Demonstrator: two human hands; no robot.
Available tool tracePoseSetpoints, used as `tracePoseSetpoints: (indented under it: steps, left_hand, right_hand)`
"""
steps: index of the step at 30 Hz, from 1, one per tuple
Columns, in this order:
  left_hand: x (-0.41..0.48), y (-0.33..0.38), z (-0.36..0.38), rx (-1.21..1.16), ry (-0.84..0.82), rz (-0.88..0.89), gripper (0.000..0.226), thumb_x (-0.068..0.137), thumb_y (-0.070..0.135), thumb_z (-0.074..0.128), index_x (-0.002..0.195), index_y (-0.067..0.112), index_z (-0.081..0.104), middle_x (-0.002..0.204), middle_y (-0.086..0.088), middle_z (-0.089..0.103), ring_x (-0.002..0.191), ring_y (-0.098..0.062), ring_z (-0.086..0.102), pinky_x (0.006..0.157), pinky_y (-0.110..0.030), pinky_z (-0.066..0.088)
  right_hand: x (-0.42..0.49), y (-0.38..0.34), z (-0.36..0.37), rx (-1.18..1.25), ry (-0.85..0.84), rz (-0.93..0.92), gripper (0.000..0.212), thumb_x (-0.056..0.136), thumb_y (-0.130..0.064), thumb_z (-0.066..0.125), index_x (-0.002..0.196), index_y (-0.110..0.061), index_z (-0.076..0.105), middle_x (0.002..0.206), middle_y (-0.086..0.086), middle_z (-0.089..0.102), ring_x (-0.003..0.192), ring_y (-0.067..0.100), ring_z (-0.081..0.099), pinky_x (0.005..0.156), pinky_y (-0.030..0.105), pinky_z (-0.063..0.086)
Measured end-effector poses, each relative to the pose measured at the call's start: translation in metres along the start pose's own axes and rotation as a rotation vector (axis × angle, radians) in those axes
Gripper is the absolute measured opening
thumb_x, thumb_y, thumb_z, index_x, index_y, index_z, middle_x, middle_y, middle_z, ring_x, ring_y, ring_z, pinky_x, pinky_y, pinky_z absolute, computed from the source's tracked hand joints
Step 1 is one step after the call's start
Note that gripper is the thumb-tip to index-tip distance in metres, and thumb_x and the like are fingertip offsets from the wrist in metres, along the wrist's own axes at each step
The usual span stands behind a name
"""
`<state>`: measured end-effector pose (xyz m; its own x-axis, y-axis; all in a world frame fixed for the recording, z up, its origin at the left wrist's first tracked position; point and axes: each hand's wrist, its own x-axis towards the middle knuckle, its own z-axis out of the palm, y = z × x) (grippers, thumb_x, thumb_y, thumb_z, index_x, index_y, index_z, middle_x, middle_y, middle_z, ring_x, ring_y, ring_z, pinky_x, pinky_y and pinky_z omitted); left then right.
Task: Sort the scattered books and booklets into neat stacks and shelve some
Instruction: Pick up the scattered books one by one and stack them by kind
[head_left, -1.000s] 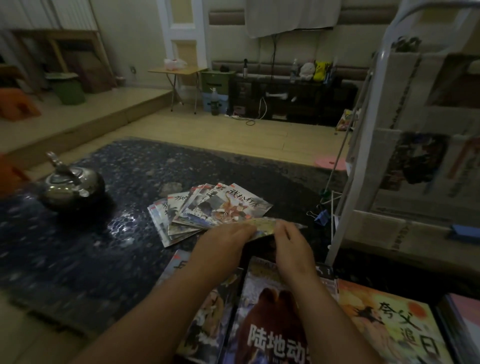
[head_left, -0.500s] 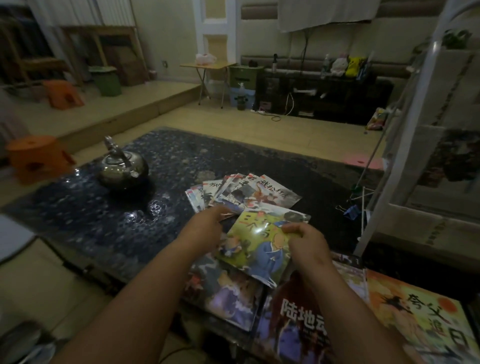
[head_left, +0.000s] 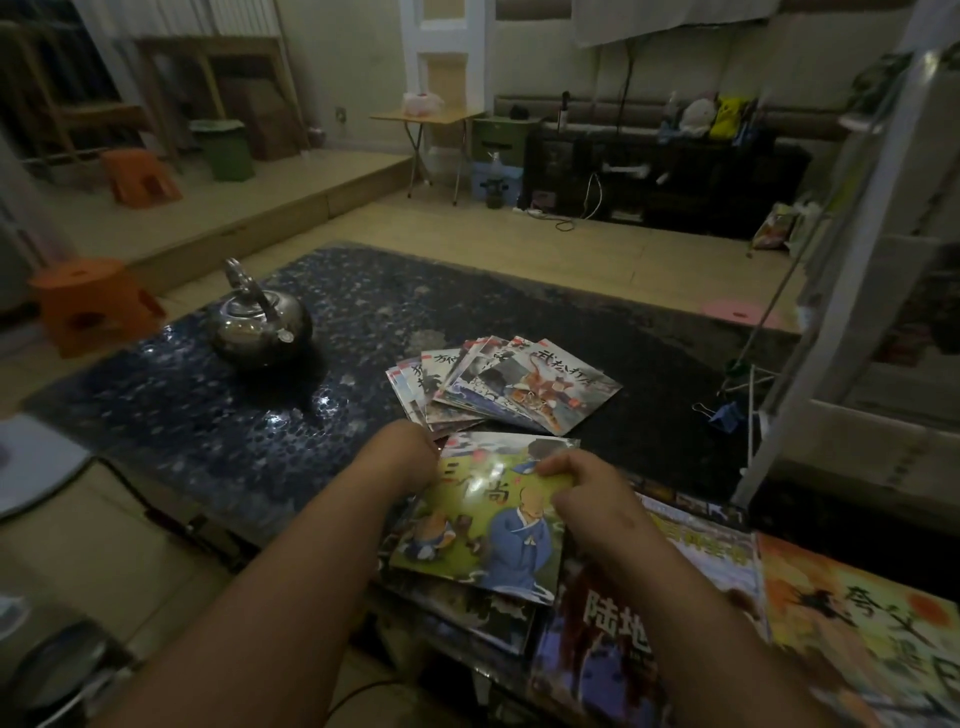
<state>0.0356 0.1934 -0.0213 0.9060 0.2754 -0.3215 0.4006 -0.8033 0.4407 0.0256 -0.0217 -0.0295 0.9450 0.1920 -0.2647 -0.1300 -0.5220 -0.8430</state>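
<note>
Nearest to the camera, two bare forearms come in from the lower edge, cut off above the elbow. Below them lie large glossy books. A dark book (head_left: 613, 639) with white characters is partly covered by the right arm. An orange book (head_left: 857, 639) is cut by the frame at the right.

The green booklet (head_left: 483, 525) is thin, square and shiny, with a robed figure in blue on the cover. It lies tilted on top of other darker booklets, whose covers are mostly hidden under it.

The right hand (head_left: 582, 488) is at its upper right edge, the fingers curled over the cover and pinching it. The left hand (head_left: 410, 457) meets the upper left edge. Its fingers are turned away and hidden, so I cannot tell if they grip or only touch.

Just beyond the hands, a fan of booklets (head_left: 498, 384) spreads on the table (head_left: 182, 405), which has a dark blue pebbled surface that reflects light. Each booklet overlaps the next, so only the top cover is fully seen.

To the left stands a round metal kettle (head_left: 257, 322) with a hoop handle. At the right, a blue binder clip (head_left: 724, 415) lies near a white rack (head_left: 831, 291), which is blurred and cut by the frame.

Farther away, an orange stool (head_left: 88, 306) stands on the floor, and the back of the room is dim.
</note>
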Motion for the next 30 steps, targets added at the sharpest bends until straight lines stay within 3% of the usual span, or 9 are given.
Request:
tracePoseSetpoints:
  steps: [2, 4, 7, 11, 15, 21, 26, 30]
  left_hand:
    - [0.001, -0.001, -0.003, -0.029, 0.019, -0.022, 0.005, 0.081, 0.009, 0.072, 0.086, 0.009, 0.07, 0.096, -0.008, 0.068, 0.089, -0.023, 0.065, 0.075, -0.032, 0.054]
    - [0.001, -0.002, -0.003, -0.051, 0.021, -0.035, 0.012, 0.079, 0.009, 0.075, 0.077, 0.013, 0.064, 0.089, -0.008, 0.065, 0.084, -0.024, 0.063, 0.071, -0.031, 0.054]
    - [0.002, -0.003, -0.001, 0.032, 0.011, -0.029, 0.017, 0.081, 0.012, 0.074, 0.097, 0.006, 0.07, 0.102, -0.012, 0.067, 0.096, -0.028, 0.065, 0.082, -0.035, 0.057]
    - [0.002, -0.003, -0.001, 0.159, 0.026, -0.012, 0.021, 0.084, 0.013, 0.07, 0.105, 0.008, 0.069, 0.108, -0.008, 0.067, 0.1, -0.026, 0.063, 0.073, -0.029, 0.049]
    - [0.001, -0.005, 0.002, 0.236, 0.011, -0.002, 0.025, 0.085, 0.018, 0.071, 0.108, 0.01, 0.067, 0.111, -0.007, 0.065, 0.101, -0.025, 0.061, 0.076, -0.03, 0.047]
    - [0.005, -0.008, 0.007, 0.306, 0.032, -0.003, 0.026, 0.089, 0.02, 0.064, 0.114, 0.01, 0.066, 0.116, -0.009, 0.064, 0.105, -0.026, 0.061, 0.082, -0.031, 0.048]
    - [0.01, -0.012, 0.011, 0.327, 0.021, -0.054, 0.016, 0.084, 0.021, 0.068, 0.097, 0.013, 0.065, 0.106, -0.008, 0.064, 0.082, -0.024, 0.054, 0.069, -0.03, 0.043]
    - [0.014, -0.014, 0.014, 0.428, -0.015, -0.044, 0.025, 0.083, 0.025, 0.067, 0.103, 0.011, 0.065, 0.104, -0.007, 0.062, 0.082, -0.024, 0.053, 0.068, -0.03, 0.042]
  right_hand:
    - [-0.001, 0.0, -0.001, -0.075, -0.008, -0.032, 0.041, 0.084, 0.003, 0.045, 0.104, -0.03, 0.058, 0.099, -0.001, 0.059, 0.077, 0.019, 0.059, 0.059, 0.029, 0.041]
    - [-0.004, 0.001, 0.002, -0.204, -0.019, -0.075, 0.035, 0.086, -0.009, 0.054, 0.112, -0.032, 0.054, 0.105, 0.0, 0.06, 0.083, 0.02, 0.06, 0.065, 0.03, 0.044]
    - [-0.005, 0.004, 0.009, -0.524, 0.04, -0.153, 0.039, 0.088, -0.026, 0.059, 0.125, -0.036, 0.054, 0.121, 0.002, 0.063, 0.108, 0.025, 0.056, 0.084, 0.032, 0.044]
    - [-0.006, 0.002, 0.014, -0.81, -0.003, -0.187, 0.047, 0.088, -0.047, 0.06, 0.133, -0.039, 0.049, 0.131, 0.0, 0.059, 0.124, 0.029, 0.047, 0.101, 0.039, 0.036]
    - [-0.004, 0.004, 0.015, -0.95, -0.061, -0.197, 0.048, 0.087, -0.053, 0.059, 0.133, -0.039, 0.05, 0.13, 0.001, 0.06, 0.122, 0.029, 0.049, 0.1, 0.039, 0.033]
    - [-0.005, 0.009, 0.019, -0.993, 0.002, -0.308, 0.045, 0.087, -0.055, 0.055, 0.129, -0.038, 0.053, 0.124, -0.003, 0.053, 0.119, 0.026, 0.043, 0.096, 0.04, 0.028]
    - [-0.006, 0.016, 0.024, -1.021, -0.04, -0.354, 0.046, 0.082, -0.055, 0.059, 0.12, -0.028, 0.058, 0.122, -0.009, 0.056, 0.12, 0.021, 0.046, 0.1, 0.049, 0.023]
    - [-0.007, 0.014, 0.022, -1.045, -0.087, -0.337, 0.059, 0.075, -0.06, 0.068, 0.123, -0.027, 0.056, 0.123, -0.006, 0.055, 0.121, 0.021, 0.046, 0.106, 0.054, 0.02]
